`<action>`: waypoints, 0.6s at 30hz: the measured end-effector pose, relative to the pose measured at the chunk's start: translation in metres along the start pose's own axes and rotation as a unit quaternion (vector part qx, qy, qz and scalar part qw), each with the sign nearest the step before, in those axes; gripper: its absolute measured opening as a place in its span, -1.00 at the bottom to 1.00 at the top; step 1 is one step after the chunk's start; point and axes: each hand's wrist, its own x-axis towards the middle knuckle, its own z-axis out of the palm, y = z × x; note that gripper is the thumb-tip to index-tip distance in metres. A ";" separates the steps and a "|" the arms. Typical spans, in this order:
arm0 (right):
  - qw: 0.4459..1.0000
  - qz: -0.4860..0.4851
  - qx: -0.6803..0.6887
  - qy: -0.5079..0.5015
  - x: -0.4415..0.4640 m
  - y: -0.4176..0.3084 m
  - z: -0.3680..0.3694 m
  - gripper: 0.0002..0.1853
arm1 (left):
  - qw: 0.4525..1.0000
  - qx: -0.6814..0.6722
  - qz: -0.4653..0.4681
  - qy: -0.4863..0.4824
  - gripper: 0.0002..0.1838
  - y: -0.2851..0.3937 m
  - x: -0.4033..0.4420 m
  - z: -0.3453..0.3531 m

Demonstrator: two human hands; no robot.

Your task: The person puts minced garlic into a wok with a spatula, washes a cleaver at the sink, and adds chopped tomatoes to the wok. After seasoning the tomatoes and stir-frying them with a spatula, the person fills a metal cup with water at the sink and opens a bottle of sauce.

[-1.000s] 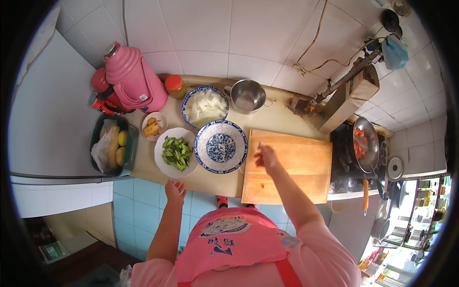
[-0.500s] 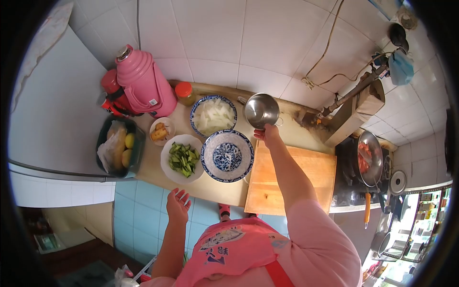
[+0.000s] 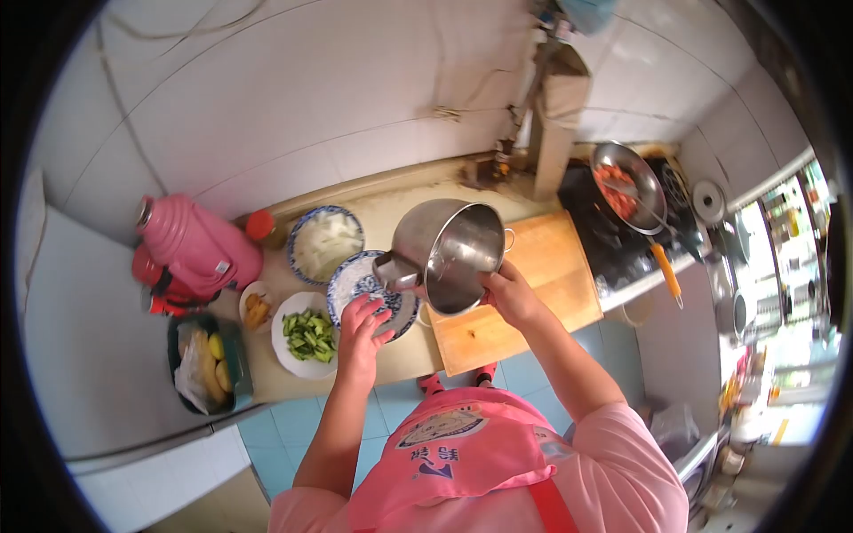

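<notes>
A steel pot [image 3: 466,253] is lifted above the counter and tilted, its mouth turned toward the right. My right hand [image 3: 511,293] grips it by the rim on the near right side. Fingers spread, my left hand [image 3: 362,338] is just below the pot's short handle [image 3: 397,272], holding nothing. Behind that hand, the pot and fingers partly cover a blue-and-white bowl [image 3: 410,313]. To its left sit a white bowl of chopped green vegetable [image 3: 308,336] and a blue-rimmed bowl of pale slices [image 3: 327,242].
A wooden cutting board [image 3: 546,275] lies under and right of the pot. Farther right, a wok [image 3: 653,191] with red food and a spatula is on the stove [image 3: 582,213]. At left stand a pink thermos [image 3: 200,244], a red-lidded jar [image 3: 262,226] and a green basin [image 3: 235,355].
The pot has come up off the back of the counter toward me and tipped over. My left hand has risen from the counter's front edge toward its handle. The view has swung right.
</notes>
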 end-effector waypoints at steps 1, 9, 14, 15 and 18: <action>1.000 0.013 0.008 0.002 -0.018 -0.003 -0.005 -0.65 | 0.999 0.001 0.000 -0.035 -0.35 0.001 0.003 0.017; 0.996 0.037 0.062 0.042 -0.160 -0.001 -0.076 -0.56 | 0.960 0.007 0.021 -0.279 -0.15 -0.034 -0.015 0.138; 0.987 0.004 0.095 0.129 -0.281 0.017 -0.146 -0.55 | 0.939 0.063 -0.100 -0.324 -0.09 -0.095 -0.058 0.212; 0.985 -0.009 0.090 0.145 -0.310 0.022 -0.158 -0.55 | 0.925 0.075 -0.115 -0.353 -0.09 -0.113 -0.072 0.230; 0.972 -0.006 0.088 0.219 -0.407 0.034 -0.193 -0.54 | 0.902 0.109 -0.175 -0.378 -0.17 -0.172 -0.124 0.296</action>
